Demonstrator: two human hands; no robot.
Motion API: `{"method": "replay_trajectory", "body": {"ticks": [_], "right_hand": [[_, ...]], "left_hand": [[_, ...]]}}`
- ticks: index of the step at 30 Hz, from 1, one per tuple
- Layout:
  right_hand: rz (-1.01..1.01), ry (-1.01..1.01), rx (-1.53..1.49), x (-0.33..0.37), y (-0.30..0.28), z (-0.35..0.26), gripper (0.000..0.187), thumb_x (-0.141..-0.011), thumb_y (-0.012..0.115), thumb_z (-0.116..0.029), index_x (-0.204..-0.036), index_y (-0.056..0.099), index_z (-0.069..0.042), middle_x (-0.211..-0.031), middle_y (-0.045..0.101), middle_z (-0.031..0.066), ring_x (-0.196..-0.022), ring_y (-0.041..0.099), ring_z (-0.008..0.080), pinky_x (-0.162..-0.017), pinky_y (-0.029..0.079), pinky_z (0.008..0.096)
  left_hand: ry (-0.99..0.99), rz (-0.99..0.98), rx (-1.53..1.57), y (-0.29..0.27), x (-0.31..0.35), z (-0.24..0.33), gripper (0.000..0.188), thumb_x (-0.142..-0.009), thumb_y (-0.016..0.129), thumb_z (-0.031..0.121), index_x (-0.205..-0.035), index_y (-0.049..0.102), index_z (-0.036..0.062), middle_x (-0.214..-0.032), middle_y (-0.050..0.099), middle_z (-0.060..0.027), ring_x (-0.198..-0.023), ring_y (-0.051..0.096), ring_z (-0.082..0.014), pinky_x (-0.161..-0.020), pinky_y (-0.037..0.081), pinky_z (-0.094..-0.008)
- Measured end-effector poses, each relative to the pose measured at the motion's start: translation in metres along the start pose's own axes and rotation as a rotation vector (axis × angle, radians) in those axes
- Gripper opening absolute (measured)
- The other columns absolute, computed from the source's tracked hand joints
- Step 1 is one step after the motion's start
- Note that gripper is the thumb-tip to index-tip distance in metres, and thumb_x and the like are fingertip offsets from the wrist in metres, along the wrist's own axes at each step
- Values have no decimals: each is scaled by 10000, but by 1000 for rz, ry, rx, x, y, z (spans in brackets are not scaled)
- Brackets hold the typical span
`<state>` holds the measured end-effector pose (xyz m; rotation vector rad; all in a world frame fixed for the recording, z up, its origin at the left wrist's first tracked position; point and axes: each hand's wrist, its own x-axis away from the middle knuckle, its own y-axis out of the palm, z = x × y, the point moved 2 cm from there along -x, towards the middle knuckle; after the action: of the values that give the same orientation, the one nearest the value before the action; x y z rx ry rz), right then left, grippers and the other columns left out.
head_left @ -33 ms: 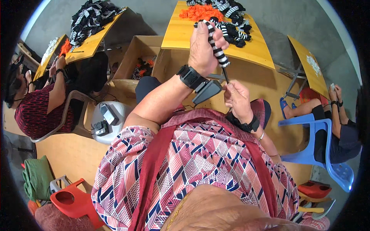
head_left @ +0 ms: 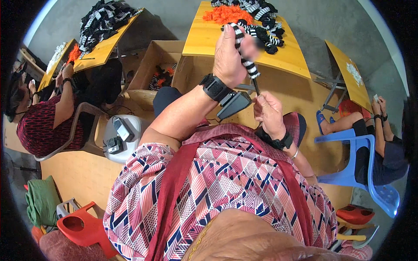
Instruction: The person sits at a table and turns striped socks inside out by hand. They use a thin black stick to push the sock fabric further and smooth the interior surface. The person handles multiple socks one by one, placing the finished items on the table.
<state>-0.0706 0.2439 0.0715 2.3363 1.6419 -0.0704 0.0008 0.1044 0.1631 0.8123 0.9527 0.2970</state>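
A narrow black-and-white striped knitted tube (head_left: 249, 66) is gripped in my left hand (head_left: 229, 58), raised in front of the near edge of the middle table. The fingers of that hand wrap round the tube; a blurred patch covers some of their tips. From the tube's lower end comes a thin dark rod (head_left: 256, 86). My right hand (head_left: 269, 112) pinches the rod's lower part just below and to the right. How far the rod runs inside the fabric is hidden. A dark wedge-shaped device (head_left: 235, 105) hangs by my left wrist.
Ahead, a yellow table (head_left: 198, 39) bears orange fluffy material (head_left: 226, 14) and striped knit pieces (head_left: 265, 37). A cardboard box (head_left: 141, 74) with similar pieces stands left of it. One person sits at left beside a grey stool (head_left: 137, 145), another at right on a blue chair (head_left: 339, 135).
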Motion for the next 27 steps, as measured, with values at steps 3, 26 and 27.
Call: {"method": "replay_trajectory", "body": {"ticks": [3, 26, 27], "right_hand": [[69, -108, 95, -1, -9, 11, 220, -882, 463, -219, -817, 511, -15, -570, 374, -42, -483, 325, 37, -429, 269, 175], [-4, -150, 232, -18, 2, -11, 176, -900, 427, -181, -801, 482, -46, -594, 340, -71, -486, 286, 8, -421, 235, 154], [35, -121, 270, -16, 3, -14, 183, -903, 421, -182, -813, 487, -37, -593, 336, -72, -491, 282, 2, -420, 233, 151]], "left_hand": [[-166, 20, 20, 11, 5, 1, 376, -895, 290, 454, -748, 411, 130, -546, 282, 44, -457, 233, -85, -499, 270, -251], [-258, -48, -82, -8, 21, -9, 535, -864, 193, 558, -888, 438, 82, -574, 355, -3, -514, 345, -130, -533, 352, -294], [-189, -67, -121, -6, 18, -4, 507, -880, 234, 514, -1018, 422, 64, -662, 418, -38, -615, 422, -158, -621, 401, -336]]}}
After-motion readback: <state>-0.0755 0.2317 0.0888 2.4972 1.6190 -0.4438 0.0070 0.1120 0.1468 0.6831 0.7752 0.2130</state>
